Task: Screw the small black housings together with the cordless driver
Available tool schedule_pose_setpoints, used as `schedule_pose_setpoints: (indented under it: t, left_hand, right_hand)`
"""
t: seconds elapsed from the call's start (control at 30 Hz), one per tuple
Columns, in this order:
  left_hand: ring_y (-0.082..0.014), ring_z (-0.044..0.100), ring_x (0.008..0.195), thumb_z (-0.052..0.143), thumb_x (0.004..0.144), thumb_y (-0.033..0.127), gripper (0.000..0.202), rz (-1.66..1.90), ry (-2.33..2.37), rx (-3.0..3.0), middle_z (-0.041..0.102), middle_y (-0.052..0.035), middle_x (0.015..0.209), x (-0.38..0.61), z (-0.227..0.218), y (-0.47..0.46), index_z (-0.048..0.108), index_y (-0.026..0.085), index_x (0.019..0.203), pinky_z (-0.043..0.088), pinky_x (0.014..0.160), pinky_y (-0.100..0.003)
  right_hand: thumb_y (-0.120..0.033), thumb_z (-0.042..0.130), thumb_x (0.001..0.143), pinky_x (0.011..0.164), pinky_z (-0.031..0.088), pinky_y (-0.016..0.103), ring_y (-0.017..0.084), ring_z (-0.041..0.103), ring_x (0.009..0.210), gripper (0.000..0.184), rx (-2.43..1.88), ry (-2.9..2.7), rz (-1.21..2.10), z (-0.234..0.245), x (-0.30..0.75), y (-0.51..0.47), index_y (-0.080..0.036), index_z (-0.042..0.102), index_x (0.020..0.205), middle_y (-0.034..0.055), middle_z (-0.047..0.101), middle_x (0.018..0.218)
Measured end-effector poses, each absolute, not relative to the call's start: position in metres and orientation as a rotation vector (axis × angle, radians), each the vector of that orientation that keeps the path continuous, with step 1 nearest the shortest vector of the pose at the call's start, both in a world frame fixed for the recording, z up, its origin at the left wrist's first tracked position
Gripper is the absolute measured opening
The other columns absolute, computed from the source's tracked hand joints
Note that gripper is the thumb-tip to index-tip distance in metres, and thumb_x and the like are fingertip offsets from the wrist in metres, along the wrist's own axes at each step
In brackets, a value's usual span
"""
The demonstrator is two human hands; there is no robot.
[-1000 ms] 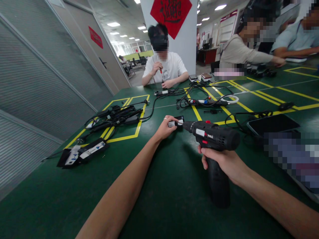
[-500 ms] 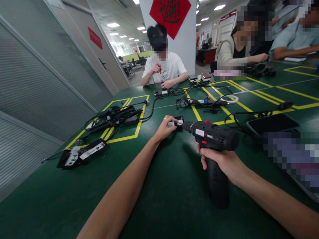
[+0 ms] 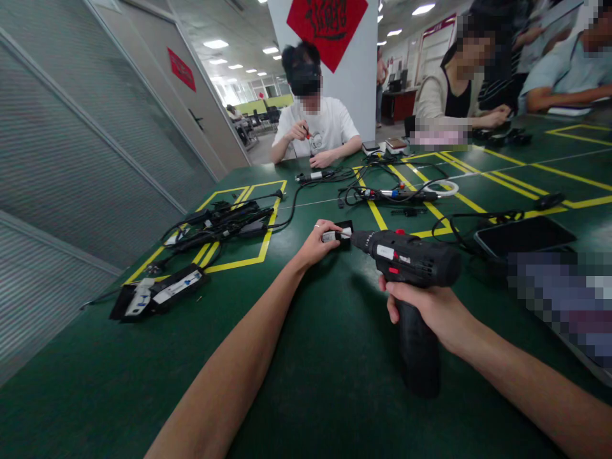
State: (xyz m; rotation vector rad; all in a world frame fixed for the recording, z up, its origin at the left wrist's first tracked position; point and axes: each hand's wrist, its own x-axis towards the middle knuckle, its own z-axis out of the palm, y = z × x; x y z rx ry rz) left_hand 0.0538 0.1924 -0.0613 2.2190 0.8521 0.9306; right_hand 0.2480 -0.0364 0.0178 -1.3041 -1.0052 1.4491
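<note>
My right hand point(image 3: 430, 312) is wrapped round the handle of a black cordless drill point(image 3: 411, 268) with red buttons, held above the green table point(image 3: 296, 382). The drill's chuck points left at a small black and white part point(image 3: 337, 234). My left hand point(image 3: 316, 243), with a ring on one finger, pinches that part against the table, the drill bit touching it.
A bundle of black cables and tools point(image 3: 220, 223) lies in a yellow-taped box at the left, with opened black devices point(image 3: 157, 294) nearer. More cables and a white ring point(image 3: 442, 189) lie beyond. A dark tablet point(image 3: 523, 236) sits right. Other people sit across the table.
Both hands and the drill stay almost where they were; the view shifted slightly. A person at the far right drew their arm back.
</note>
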Motion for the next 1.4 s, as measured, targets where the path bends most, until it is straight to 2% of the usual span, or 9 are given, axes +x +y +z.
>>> schedule_pose_setpoints:
  t: [0.27,0.6,0.77,0.97,1.1,1.4]
  left_hand:
    - [-0.0204,0.051,0.107,0.064,0.070,0.013,0.032,0.935,0.839,2.242,0.052,-0.0051,0.107,0.054,-0.061,0.192,0.065,0.019,0.102,0.037,0.102,-0.038]
    - [-0.0200,0.052,0.107,0.059,0.080,0.022,0.020,0.970,0.877,2.218,0.056,-0.0065,0.105,0.057,-0.058,0.192,0.069,0.018,0.097,0.038,0.101,-0.037]
    - [-0.0203,0.053,0.109,0.060,0.081,0.025,0.021,0.968,0.914,2.202,0.056,-0.0075,0.109,0.057,-0.057,0.191,0.071,0.018,0.097,0.039,0.101,-0.036]
    - [-0.0198,0.056,0.105,0.059,0.081,0.025,0.020,1.024,0.936,2.221,0.061,-0.0064,0.104,0.059,-0.057,0.189,0.072,0.019,0.094,0.041,0.099,-0.036]
    - [-0.0202,0.057,0.104,0.060,0.081,0.027,0.019,1.041,0.957,2.233,0.062,-0.0064,0.102,0.060,-0.059,0.190,0.072,0.020,0.093,0.043,0.098,-0.036]
    - [-0.0201,0.056,0.107,0.059,0.082,0.028,0.021,1.023,0.938,2.235,0.062,-0.0069,0.105,0.057,-0.058,0.190,0.072,0.019,0.096,0.041,0.099,-0.036]
  right_hand:
    - [-0.034,0.062,0.080,0.057,0.039,0.027,0.014,0.053,0.053,0.018,-1.318,-1.035,1.447,0.010,0.252,-0.036,-0.018,0.060,0.086,-0.0004,0.060,0.051]
    - [-0.035,0.060,0.082,0.055,0.036,0.028,0.015,0.052,0.053,0.020,-1.312,-1.104,1.444,0.007,0.256,-0.036,-0.017,0.061,0.092,-0.0003,0.060,0.055]
    - [-0.035,0.059,0.082,0.055,0.035,0.028,0.014,0.051,0.053,0.021,-1.338,-1.116,1.437,0.010,0.256,-0.037,-0.017,0.062,0.092,-0.0005,0.060,0.055]
    - [-0.034,0.058,0.082,0.055,0.033,0.029,0.014,0.050,0.053,0.025,-1.403,-1.152,1.404,0.019,0.251,-0.043,-0.016,0.064,0.098,-0.0006,0.060,0.055]
    - [-0.035,0.057,0.083,0.053,0.031,0.028,0.014,0.047,0.051,0.031,-1.418,-1.131,1.449,0.022,0.253,-0.048,-0.017,0.064,0.107,-0.0008,0.059,0.054]
    - [-0.036,0.058,0.082,0.050,0.033,0.027,0.014,0.047,0.050,0.033,-1.392,-1.004,1.561,0.020,0.253,-0.048,-0.015,0.065,0.108,0.0001,0.059,0.053]
